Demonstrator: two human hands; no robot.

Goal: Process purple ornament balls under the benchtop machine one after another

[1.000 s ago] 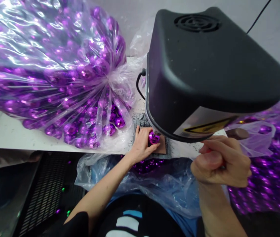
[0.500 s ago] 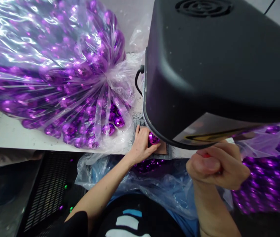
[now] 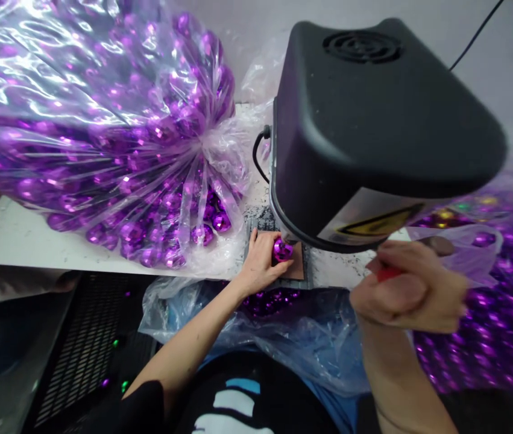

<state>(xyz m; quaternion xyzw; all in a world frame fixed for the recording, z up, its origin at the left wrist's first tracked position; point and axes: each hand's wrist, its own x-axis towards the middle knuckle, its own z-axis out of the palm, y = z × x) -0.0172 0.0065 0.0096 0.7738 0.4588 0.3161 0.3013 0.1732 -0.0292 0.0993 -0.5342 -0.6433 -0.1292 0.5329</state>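
Observation:
A shiny purple faceted ball ornament (image 3: 282, 249) rests on a brown square pad (image 3: 296, 265) beneath the black machine head (image 3: 374, 126). My left hand (image 3: 263, 262) has its thumb and fingers curled around the ball from the left side. To the right of the machine, my right hand (image 3: 412, 286) is wrapped around a red-tipped lever handle (image 3: 388, 273); most of the handle is hidden by the fingers. The underside of the machine over the ball is partly out of sight.
A large clear bag of purple balls (image 3: 147, 157) lies on the white table (image 3: 25, 241) at left. More purple balls (image 3: 486, 337) fill the right side. Clear plastic (image 3: 310, 343) hangs over my lap. A black crate (image 3: 79, 337) stands at lower left.
The machine head now appears smaller and its far edge shows. My right hand on the lever has shifted slightly right and up. The left hand still holds the ball in place.

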